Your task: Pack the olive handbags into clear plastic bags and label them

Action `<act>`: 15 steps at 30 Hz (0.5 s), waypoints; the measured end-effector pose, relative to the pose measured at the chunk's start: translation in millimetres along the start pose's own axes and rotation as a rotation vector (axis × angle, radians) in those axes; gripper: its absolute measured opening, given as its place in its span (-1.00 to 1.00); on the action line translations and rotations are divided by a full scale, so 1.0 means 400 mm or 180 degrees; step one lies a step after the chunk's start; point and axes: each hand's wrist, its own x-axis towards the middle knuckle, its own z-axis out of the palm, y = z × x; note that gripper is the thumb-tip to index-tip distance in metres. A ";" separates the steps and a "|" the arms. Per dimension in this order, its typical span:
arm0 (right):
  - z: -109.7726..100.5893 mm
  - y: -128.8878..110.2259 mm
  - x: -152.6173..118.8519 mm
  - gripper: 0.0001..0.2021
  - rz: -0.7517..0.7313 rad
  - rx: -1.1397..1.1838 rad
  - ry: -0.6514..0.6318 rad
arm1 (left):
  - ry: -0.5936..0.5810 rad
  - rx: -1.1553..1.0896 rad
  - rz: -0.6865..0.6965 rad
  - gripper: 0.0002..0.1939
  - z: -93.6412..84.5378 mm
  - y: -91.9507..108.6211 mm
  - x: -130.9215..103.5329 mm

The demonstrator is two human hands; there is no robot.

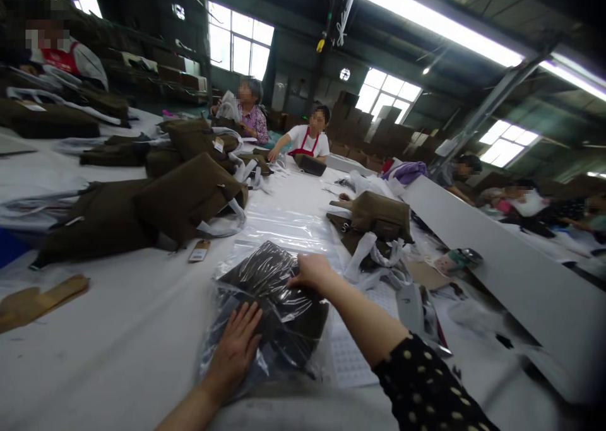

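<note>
A dark brown bag lies inside a clear plastic bag on the white table in front of me. My left hand rests flat on the near left part of the plastic, fingers stretched out. At the upper right side, my right hand has its fingers curled and closed on the plastic bag; the fingertips are partly hidden. Flat clear plastic sheets lie just beyond the wrapped bag. Glare on the film blurs the outline of what is inside.
Several brown bags with pale straps are heaped on the left. Another brown bag stands at the right, near a bottle and a printed sheet. A raised white board runs along the right. Co-workers are across the table.
</note>
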 end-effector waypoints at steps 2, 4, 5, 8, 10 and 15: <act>-0.006 0.119 -0.046 -0.37 0.0332 0.0167 0.0189 | 0.0337 -0.0169 -0.0355 -0.58 -0.046 -0.032 0.002; 0.025 0.214 -0.114 -0.37 0.0745 0.0920 0.0482 | 0.0633 -0.0428 -0.1247 -0.56 -0.096 -0.086 0.010; 0.054 0.246 -0.149 -0.38 0.0911 0.1433 0.0508 | 0.0627 -0.0638 -0.1867 -0.50 -0.118 -0.115 0.018; 0.171 0.276 -0.235 -0.38 0.1099 0.2919 0.0068 | -0.0299 -0.1900 -0.3541 -0.33 -0.154 -0.167 0.058; 0.248 0.261 -0.263 -0.38 0.0966 0.3565 -0.0196 | -0.1168 -0.3169 -0.3920 -0.37 -0.158 -0.153 0.099; 0.346 0.249 -0.251 -0.42 0.1065 0.4716 0.0035 | -0.1681 -0.4931 -0.3796 -0.58 -0.148 -0.025 0.214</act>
